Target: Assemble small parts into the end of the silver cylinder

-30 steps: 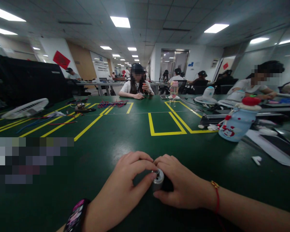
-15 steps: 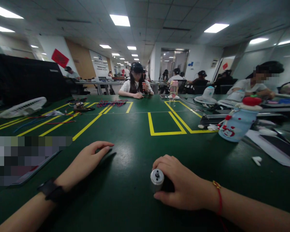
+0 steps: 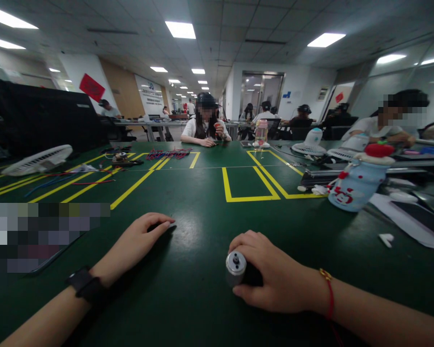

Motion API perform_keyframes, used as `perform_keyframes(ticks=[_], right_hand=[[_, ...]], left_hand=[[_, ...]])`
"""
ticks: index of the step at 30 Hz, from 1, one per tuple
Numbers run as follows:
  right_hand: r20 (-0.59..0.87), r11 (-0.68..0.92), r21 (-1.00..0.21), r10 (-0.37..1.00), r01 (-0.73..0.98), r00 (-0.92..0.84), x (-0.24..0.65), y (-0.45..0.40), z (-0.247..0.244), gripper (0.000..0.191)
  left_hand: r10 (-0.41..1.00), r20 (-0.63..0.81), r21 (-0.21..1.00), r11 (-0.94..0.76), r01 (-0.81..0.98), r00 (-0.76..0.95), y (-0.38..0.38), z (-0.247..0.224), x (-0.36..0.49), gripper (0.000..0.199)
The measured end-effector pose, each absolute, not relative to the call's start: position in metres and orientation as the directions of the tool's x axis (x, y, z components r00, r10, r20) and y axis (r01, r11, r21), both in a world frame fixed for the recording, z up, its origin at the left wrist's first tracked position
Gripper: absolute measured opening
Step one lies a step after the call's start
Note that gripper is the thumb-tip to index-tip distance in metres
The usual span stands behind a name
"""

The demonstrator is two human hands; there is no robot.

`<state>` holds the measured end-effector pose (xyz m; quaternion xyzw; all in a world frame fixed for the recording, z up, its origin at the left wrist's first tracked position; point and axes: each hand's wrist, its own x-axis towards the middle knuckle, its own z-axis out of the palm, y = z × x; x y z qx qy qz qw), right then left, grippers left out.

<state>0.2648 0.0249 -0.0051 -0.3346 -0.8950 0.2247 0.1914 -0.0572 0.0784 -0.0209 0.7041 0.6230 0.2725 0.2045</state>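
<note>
My right hand (image 3: 264, 274) is wrapped round a small silver electric motor (image 3: 236, 262), a metal cylinder held upright with its shaft end facing up. Thumb and fingers grip it from the right side, low over the green table (image 3: 198, 299). To the left, my left hand (image 3: 144, 236) lies low at the tabletop, thumb and forefinger pinched together. A tiny greyish bit shows at those fingertips, too small to name. The other fingers of that hand are hidden beneath it.
A light blue bottle (image 3: 358, 185) with a red top stands at right, near a white earbud-like piece (image 3: 386, 239). Yellow tape (image 3: 253, 198) marks the table. Coloured wires (image 3: 168, 153) and a white fan (image 3: 39, 160) lie farther left. A person (image 3: 205, 125) sits opposite.
The fingertips of my left hand have closed together and moved slightly right, and a small greyish bit now shows there. My right hand keeps its hold on the motor, nearly still.
</note>
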Motion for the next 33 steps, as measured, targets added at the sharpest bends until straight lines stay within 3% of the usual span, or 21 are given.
perform_keyframes(ticks=[10,15,22,27,33], right_hand=[[0.174,0.662,-0.536,0.694,0.524,-0.699,0.264,0.026,-0.003,0.037],[0.187,0.667,-0.523,0.697,0.53,-0.692,0.263,0.025,-0.004,0.036],[0.208,0.693,-0.494,0.681,0.525,-0.702,0.262,0.027,-0.007,0.035],[0.209,0.709,-0.456,0.672,0.537,-0.71,0.261,0.029,-0.01,0.033],[0.215,0.709,-0.462,0.673,0.533,-0.708,0.262,0.027,-0.009,0.034]], left_hand=[[0.978,0.157,0.606,-0.203,0.769,0.135,0.078,-0.022,-0.056,0.034],[0.951,0.248,0.584,-0.3,0.754,0.187,0.071,-0.016,-0.036,0.029],[0.774,0.317,0.599,-0.611,0.517,0.548,0.029,0.013,0.033,0.018],[0.73,0.344,0.643,-0.641,0.418,0.591,0.022,0.016,0.051,0.019],[0.803,0.32,0.747,-0.54,0.388,0.502,0.028,0.02,0.04,0.014]])
